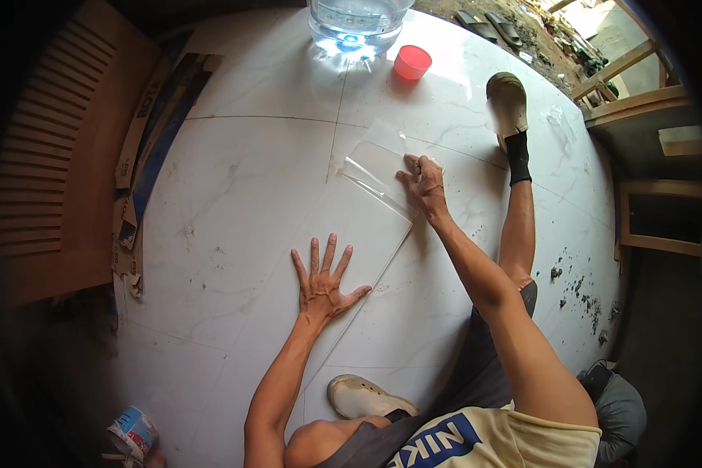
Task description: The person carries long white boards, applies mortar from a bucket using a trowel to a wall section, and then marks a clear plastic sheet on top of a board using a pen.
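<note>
At far left, a slatted wooden panel [51, 156] stands beside cardboard strips [152, 148] on the pale marbled floor [249, 171], with a printed tub [134, 430] nearer you. Your left hand [320, 288] presses palm-down, fingers straight and spread, its thumb beside a straight edge that runs up toward your other hand; whether that edge belongs to a slab or to a covering cannot be told. Your near shoe [363, 396] rests below it.

Mid-frame, a clear sheet [378, 160] lies creased and shining beyond your left hand, just left of your right hand [425, 187], whose fingers curl inward over its right side; what they grip, if anything, cannot be told. Beyond it stand a water bottle [355, 23] and a red cup [412, 62].

A sharp pull could tear or crease the thin sheet further, and a left palm that slides could let the surface beneath shift. A wide swing of the right arm might tip the cup.

At right, your far shoe [507, 105] ends an outstretched leg, and dark crumbs [555, 273] dot the floor; any carried over by a sleeve or knee could dirty or scratch the surface.
</note>
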A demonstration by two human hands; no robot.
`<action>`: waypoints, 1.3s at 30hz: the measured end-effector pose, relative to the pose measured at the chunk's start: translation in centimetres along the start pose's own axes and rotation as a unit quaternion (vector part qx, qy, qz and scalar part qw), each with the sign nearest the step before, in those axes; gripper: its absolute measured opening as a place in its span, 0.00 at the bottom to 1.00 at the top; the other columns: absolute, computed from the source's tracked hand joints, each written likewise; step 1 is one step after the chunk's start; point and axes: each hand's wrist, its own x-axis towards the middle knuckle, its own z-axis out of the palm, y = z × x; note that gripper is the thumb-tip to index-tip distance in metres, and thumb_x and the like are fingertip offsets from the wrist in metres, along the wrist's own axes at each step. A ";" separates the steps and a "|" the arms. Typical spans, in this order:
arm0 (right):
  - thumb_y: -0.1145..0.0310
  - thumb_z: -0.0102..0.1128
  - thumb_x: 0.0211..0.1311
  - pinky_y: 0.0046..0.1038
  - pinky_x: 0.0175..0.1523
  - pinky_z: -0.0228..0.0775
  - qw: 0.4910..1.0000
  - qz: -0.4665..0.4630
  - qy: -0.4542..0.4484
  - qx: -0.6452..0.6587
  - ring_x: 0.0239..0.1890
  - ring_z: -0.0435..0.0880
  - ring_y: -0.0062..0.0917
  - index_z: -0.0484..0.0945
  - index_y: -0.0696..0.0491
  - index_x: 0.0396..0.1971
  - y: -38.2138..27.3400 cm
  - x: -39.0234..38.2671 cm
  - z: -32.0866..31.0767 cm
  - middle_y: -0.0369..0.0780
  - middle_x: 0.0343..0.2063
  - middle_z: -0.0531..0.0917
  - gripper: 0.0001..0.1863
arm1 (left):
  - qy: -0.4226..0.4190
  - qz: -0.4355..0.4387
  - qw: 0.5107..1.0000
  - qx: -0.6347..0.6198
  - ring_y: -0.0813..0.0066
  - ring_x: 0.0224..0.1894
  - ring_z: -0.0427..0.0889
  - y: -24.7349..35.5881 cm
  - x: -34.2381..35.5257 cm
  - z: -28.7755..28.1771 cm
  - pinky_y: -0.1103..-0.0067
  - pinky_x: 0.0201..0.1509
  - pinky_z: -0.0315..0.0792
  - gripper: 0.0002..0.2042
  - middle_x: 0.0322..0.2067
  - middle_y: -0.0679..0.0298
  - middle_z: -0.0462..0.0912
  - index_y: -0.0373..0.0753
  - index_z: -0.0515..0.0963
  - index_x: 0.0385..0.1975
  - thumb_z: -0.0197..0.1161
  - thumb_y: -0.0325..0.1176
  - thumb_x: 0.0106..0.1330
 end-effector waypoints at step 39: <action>0.78 0.52 0.55 0.46 0.36 0.70 0.954 -0.071 -0.290 0.018 0.29 0.79 0.52 0.75 0.63 0.24 -8.2 5.4 4.8 0.55 0.23 0.78 0.05 | -0.023 -0.014 0.999 -0.020 0.47 0.75 0.38 -0.1 0.1 -0.8 0.28 0.63 0.21 0.54 0.74 0.62 0.46 0.60 0.58 0.71 0.59 0.79 0.40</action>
